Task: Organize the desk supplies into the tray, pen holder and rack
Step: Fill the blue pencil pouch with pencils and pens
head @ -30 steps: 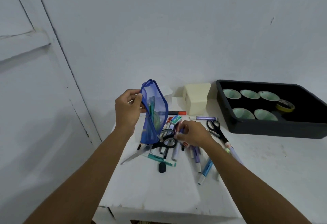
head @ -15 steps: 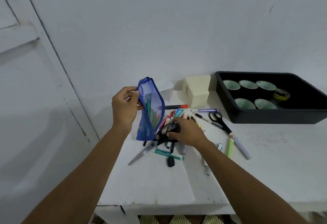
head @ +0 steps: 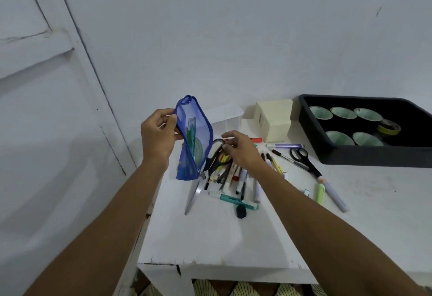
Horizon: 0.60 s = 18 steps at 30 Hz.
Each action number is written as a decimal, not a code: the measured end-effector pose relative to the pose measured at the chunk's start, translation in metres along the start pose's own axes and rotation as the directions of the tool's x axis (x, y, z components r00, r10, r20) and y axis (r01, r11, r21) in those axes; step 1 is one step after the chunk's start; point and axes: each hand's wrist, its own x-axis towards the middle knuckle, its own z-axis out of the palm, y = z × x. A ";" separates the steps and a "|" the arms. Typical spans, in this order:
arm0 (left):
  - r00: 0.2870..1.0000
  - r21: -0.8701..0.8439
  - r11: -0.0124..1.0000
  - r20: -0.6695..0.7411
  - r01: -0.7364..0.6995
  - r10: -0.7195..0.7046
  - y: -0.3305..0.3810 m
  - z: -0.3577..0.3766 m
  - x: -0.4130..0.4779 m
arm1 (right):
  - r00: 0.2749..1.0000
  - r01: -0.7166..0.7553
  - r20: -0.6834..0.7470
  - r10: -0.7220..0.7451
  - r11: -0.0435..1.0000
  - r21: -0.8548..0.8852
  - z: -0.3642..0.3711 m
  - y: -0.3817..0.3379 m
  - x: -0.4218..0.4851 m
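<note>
- Far left there's just a pale door and wall, nothing to sort there.
- The left hand (head: 157, 136) pinches the top edge of a blue mesh pouch (head: 195, 141), holding it upright above the worktop (head: 210, 237); a ruler and a protractor show through the mesh, so it isn't empty yet.
- Right beside it, the right hand (head: 242, 149) has its fingers curled around the black handles of a pair of scissors (head: 216, 155), blades pointing down toward the near edge.
- Under that hand sits a heap of pens and markers (head: 233, 179), with a teal marker (head: 233, 200) and a small black cap (head: 241, 211) nearer.
- Behind the heap is a clear container (head: 228, 118), then a cream box (head: 273, 118). I can't say which is the pen holder.
- Further right lie loose pens and a second pair of scissors (head: 304, 160).
- Far right is the black tray (head: 364, 155) with five pale cups and a roll of tape (head: 388, 127).
- My guess: we're still at the emptying and sorting stage. Next up is carrying the scissors to a spot without snagging the pouch.
</note>
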 end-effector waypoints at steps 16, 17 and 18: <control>0.998 0.046 0.997 -0.027 0.056 -0.055 -0.035 -0.043 0.007 | 0.996 0.081 0.072 -0.052 0.856 -0.511 0.056 0.011 0.033; 0.999 0.040 0.998 -0.017 0.050 -0.049 -0.034 -0.041 0.008 | 0.998 0.069 0.040 -0.056 0.824 -0.562 0.052 0.012 0.033; 0.999 0.030 0.999 -0.008 0.043 -0.043 -0.034 -0.040 0.009 | 0.999 0.046 0.012 -0.049 0.790 -0.612 0.048 0.013 0.033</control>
